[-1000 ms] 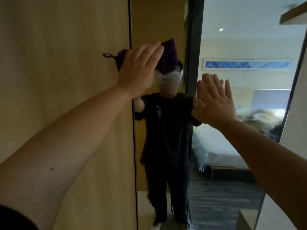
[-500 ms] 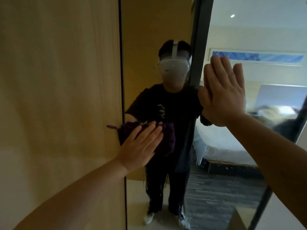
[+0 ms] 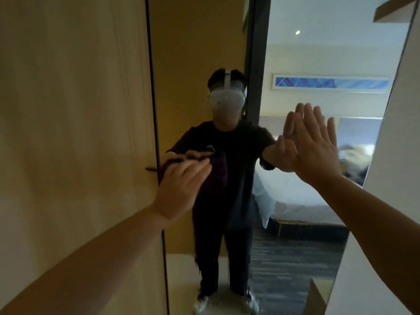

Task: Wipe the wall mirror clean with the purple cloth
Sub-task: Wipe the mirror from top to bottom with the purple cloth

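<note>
Wiping the wall mirror [image 3: 200, 42]
Left hand [image 3: 179, 189] presses the soft, light purple cloth [image 3: 218, 176] at 9 o'clock, fingers flat; right hand [image 3: 316, 148] open, flat on slippery glass

looks like a hotel room: the wall mirror [image 3: 295, 53] reflects a white-sheeted bed [image 3: 295, 192], long blue artwork [image 3: 329, 83] above it, grey carpet [image 3: 295, 269] below.

purple cloth [image 3: 218, 171], light tan wood panel [image 3: 75, 133], dark-framed mirror [image 3: 200, 42], blue geometric picture [image 3: 331, 83] reflected
</note>
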The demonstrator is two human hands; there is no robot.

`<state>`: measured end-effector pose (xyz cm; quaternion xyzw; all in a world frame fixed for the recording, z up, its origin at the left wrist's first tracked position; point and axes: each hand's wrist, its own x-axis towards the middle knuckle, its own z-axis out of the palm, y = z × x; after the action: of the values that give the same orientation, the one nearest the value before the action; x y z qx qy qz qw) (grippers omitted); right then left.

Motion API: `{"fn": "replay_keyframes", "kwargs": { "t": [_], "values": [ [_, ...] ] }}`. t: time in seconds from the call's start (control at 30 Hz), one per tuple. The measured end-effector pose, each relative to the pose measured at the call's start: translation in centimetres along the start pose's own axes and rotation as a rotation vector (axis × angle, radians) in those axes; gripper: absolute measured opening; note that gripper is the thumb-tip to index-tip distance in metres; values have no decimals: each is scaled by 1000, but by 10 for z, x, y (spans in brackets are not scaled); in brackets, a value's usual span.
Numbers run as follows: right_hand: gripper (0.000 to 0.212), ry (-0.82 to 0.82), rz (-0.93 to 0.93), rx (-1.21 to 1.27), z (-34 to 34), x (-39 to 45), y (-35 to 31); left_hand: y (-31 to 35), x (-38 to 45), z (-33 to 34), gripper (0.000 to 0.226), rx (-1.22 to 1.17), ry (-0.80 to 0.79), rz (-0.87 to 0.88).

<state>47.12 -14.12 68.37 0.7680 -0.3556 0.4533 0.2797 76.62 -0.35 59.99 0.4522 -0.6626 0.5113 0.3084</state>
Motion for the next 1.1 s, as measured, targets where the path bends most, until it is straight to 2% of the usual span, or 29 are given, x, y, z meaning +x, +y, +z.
{"fn": "replay_keyframes", "kwargs": {
  "t": [0.1,0.17,0.23,0.3,0.37,0.53,0.67,0.73,0.8,1.0,1.1],
  "values": [
    [66,-36,23,-47,1,-3,27,-18,115,-22,52,61,146,-83],
    [64,-38,-17,-71,6,-2,36,-23,183,-32,50,109,171,-121],
    [63,-11,-44,-68,12,-2,42,-22,229,-32,51,145,128,-131],
    [62,21,-67,-59,18,-1,45,-15,241,-16,53,183,36,-122],
    [62,58,-82,-49,22,0,47,-6,226,6,58,245,-28,-100],
    [62,109,-111,-3,23,0,48,26,147,38,63,262,-7,12],
    [62,153,-114,33,23,-1,48,74,16,69,68,250,-125,67],
    [61,173,-115,36,24,-1,48,99,-57,84,53,257,-193,80],
    [61,191,-115,34,25,-1,48,110,-96,91,39,230,-213,79],
    [60,162,-131,74,18,0,50,112,-70,69,36,112,-209,32],
    [60,107,-118,137,7,-9,60,106,-20,54,39,21,-118,2]
  ]
}}
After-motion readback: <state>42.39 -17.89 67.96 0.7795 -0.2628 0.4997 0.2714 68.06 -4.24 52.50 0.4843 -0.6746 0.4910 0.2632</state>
